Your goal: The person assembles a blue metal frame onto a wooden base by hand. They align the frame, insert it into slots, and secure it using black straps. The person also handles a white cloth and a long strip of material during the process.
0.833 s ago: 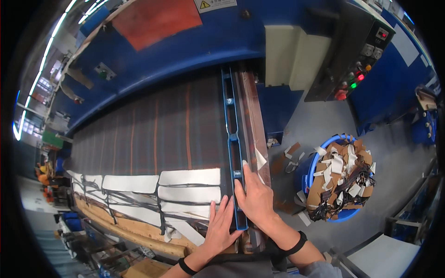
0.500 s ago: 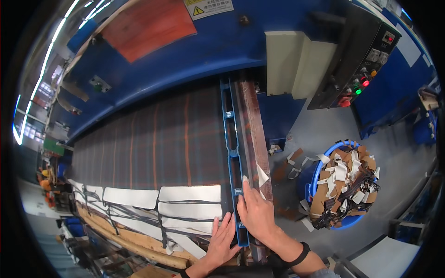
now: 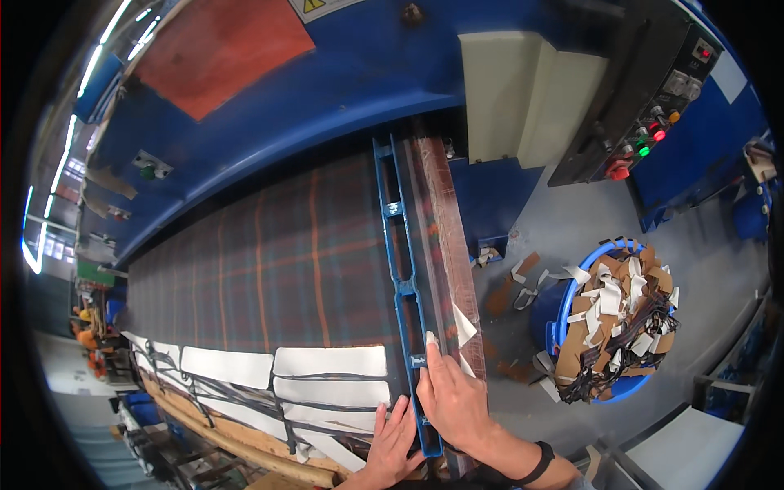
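A long, narrow blue cutting die [image 3: 406, 287], an open frame with cross-pieces, lies along the right side of dark plaid fabric [image 3: 286, 269] with orange stripes. My right hand [image 3: 457, 400] grips the die's right rail near its close end, thumb on the rail and index finger stretched forward over the fabric edge. Beside the same end, my left hand [image 3: 394, 445] rests flat with fingers spread, its thumb side against the die. White cut pieces [image 3: 330, 362] lie in rows to the left, dark fabric strips between them.
Over the fabric's far side stands a blue press [image 3: 327, 90]. A black control box [image 3: 637, 106] with lit buttons hangs at right. Below it, a blue bin [image 3: 563, 302] overflows with scraps, and more scraps litter the floor. A wooden edge [image 3: 237, 449] runs along the near left.
The whole view has shifted slightly, so the die, fabric and hands appear a little lower. Both hands keep their places at the die's near end.
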The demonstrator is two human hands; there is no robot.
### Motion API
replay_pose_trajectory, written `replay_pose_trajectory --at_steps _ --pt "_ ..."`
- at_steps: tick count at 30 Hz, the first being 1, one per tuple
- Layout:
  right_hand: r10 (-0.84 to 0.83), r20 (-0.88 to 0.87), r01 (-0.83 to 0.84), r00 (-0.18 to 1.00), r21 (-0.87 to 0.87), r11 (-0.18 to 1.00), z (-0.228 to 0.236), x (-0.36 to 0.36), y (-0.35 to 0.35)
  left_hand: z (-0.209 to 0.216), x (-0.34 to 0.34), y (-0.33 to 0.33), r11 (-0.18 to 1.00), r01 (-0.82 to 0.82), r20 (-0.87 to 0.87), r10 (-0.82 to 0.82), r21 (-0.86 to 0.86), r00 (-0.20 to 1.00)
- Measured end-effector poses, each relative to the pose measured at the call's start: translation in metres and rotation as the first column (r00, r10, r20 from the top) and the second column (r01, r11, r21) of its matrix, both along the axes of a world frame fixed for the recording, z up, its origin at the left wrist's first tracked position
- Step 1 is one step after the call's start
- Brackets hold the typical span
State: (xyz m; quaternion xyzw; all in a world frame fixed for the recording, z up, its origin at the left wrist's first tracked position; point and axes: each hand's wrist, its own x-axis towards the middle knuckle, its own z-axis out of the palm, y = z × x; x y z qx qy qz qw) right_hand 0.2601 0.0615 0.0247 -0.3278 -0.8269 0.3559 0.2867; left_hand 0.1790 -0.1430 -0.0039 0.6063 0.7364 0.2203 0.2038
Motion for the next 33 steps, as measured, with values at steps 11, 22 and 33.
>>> replay_pose_trajectory --at_steps 11,22,33 --pt "0.001 0.062 -0.002 0.998 0.021 1.0 0.001 0.0 -0.001 0.013 -0.002 0.013 0.995 0.024 0.061 -0.03 0.098 0.998" --pt "0.001 0.068 0.0 0.998 -0.023 1.0 0.001 0.002 0.0 0.02 -0.004 0.021 0.988 0.021 0.122 -0.04 0.15 0.992" --pt "-0.03 -0.073 0.006 0.997 -0.309 0.951 0.005 0.03 0.003 0.015 -0.011 0.008 0.998 0.054 0.129 -0.058 0.036 0.99"
